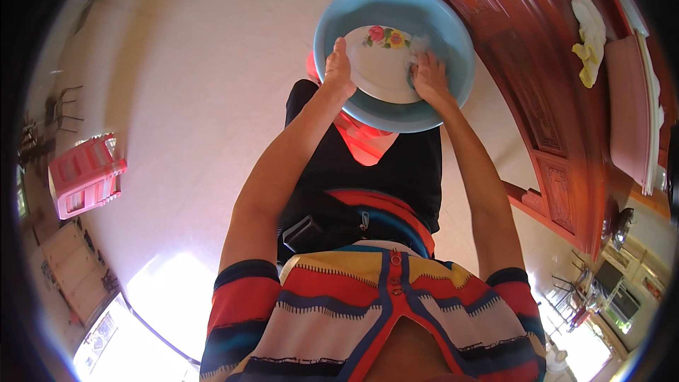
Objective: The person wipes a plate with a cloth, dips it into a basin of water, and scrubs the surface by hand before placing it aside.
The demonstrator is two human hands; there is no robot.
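Observation:
A white plate (379,71) with a printed flower design lies tilted inside a round blue plastic basin (395,122). My left hand (339,66) grips the plate's left rim, thumb pointing up along the edge. At the plate's right side, my right hand (429,74) presses a pale, crumpled scrubber or cloth (420,42) against it. The fingers partly cover this scrubber, so its exact kind is unclear. Beneath the basin, in front of my knees, a red plastic support (363,135) shows, mostly hidden.
A carved reddish wooden cabinet or table (522,79) curves along the right, close to the basin. On its top lie a white-and-yellow cloth or glove (589,40) and a pink flat-sided object (628,111). Stacked pink plastic stools (87,178) stand on the pale floor (201,63) at left.

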